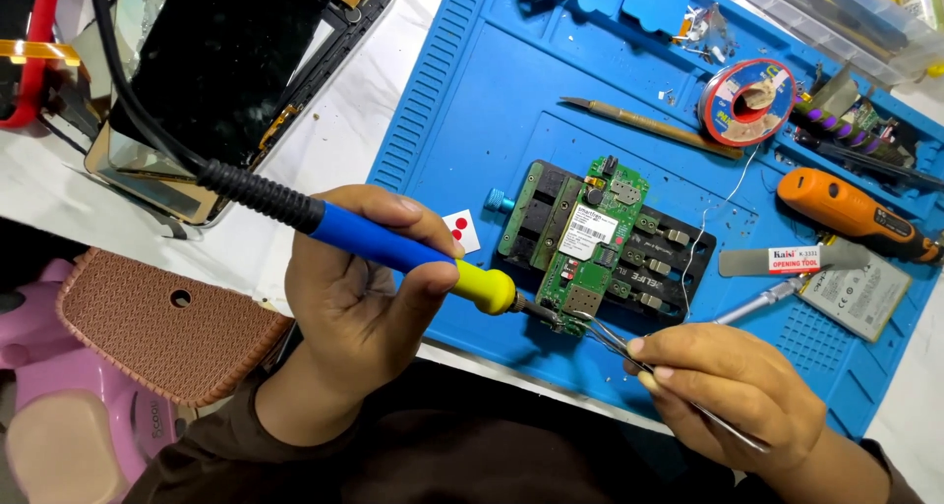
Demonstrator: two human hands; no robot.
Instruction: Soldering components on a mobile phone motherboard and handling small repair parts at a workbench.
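Left hand (359,297) grips a soldering iron (393,248), right hand (733,381) pinches tweezers (615,342), both tips meeting at the green circuit board's (590,243) six o'clock edge.

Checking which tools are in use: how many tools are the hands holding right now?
2. The left hand grips a soldering iron with a blue and yellow handle; the right hand holds tweezers. Both tips meet at the near edge of the green circuit board.

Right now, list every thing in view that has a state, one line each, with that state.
Left hand: gripping the soldering iron, tip down on the board.
Right hand: pinching tweezers, points at the board's lower edge.
Green circuit board: clamped flat in the black holder.
Solder spool: lying flat, wire trailing loose.
Orange tool: lying untouched.
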